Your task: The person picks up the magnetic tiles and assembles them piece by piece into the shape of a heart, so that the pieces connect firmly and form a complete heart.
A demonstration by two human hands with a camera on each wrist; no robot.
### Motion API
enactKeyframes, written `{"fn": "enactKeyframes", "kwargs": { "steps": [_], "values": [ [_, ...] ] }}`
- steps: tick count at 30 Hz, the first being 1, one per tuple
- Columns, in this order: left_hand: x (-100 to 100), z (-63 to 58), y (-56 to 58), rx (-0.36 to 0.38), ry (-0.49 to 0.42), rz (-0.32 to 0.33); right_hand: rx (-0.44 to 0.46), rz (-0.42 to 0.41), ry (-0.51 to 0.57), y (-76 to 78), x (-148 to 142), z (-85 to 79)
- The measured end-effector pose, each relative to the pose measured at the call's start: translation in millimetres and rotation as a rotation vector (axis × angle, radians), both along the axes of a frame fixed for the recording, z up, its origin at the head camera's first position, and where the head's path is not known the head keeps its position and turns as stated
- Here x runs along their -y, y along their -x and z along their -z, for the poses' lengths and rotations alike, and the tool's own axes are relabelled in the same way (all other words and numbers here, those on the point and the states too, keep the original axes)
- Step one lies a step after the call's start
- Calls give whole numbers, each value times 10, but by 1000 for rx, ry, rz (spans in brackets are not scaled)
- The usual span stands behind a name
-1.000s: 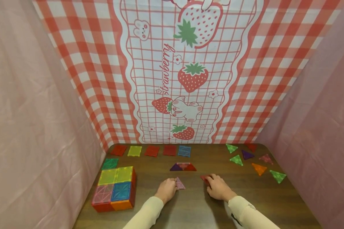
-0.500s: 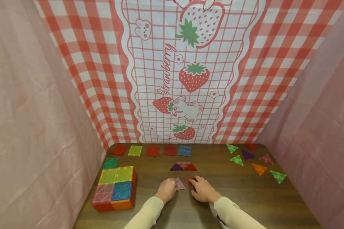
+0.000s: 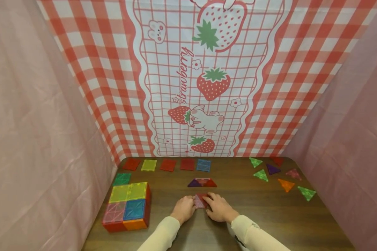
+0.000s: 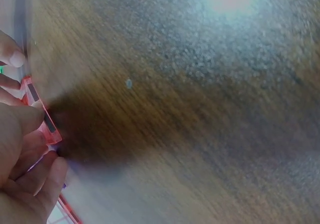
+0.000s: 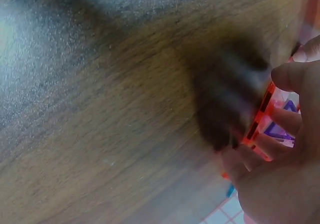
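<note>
In the head view my left hand pinches a pink translucent triangle tile at its left side, low over the wooden table. From the right, my right hand holds a red triangle tile against it, and the two together look like one square. The left wrist view has the left thumb on the edge of the pink tile, the fingers curled behind. In the right wrist view, thumb and fingers lie along the red tile edge. My fingers hide parts of both tiles.
Just beyond the hands lies a trapezoid of purple, pink and red triangles. A box of coloured square tiles stands at left. Square tiles line the back edge, including a blue one. Loose triangles, one orange, lie at right.
My right hand has moved left with the red triangle tile, bringing it up to the pink one. The left hand stays nearly in place, holding the pink tile.
</note>
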State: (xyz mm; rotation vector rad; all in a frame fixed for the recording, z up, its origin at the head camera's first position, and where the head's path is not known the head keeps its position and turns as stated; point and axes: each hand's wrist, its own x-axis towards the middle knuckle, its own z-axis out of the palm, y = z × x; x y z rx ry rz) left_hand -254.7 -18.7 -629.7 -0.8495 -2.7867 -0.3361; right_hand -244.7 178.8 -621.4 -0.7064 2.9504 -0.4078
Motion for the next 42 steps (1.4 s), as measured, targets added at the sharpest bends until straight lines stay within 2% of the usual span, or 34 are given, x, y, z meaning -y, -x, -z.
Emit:
{"fn": "enactKeyframes", "kwargs": {
  "steps": [9,14,21,24,29,35,42],
  "values": [
    [3,5,25,-2,-17,-3,-6,12,-11,6,33,-2],
    [-5,0,17,-6,-15,-2,9,-1,34,17,-78,16],
    [2,9,11,-16,-21,-8,-71,85,113,45,-544,94],
    [5,0,7,-13,-15,-9,-115,142,93,65,-812,89],
    [2,-19,-12,-5,-6,-12,-139,229,57,157,-1304,21],
    [5,-8,-21,0,1,-7,-43,355,8,324,-1761,-155],
    [9,41,9,-18,21,-2,152,468,-48,538,-2016,-368]
  ]
}}
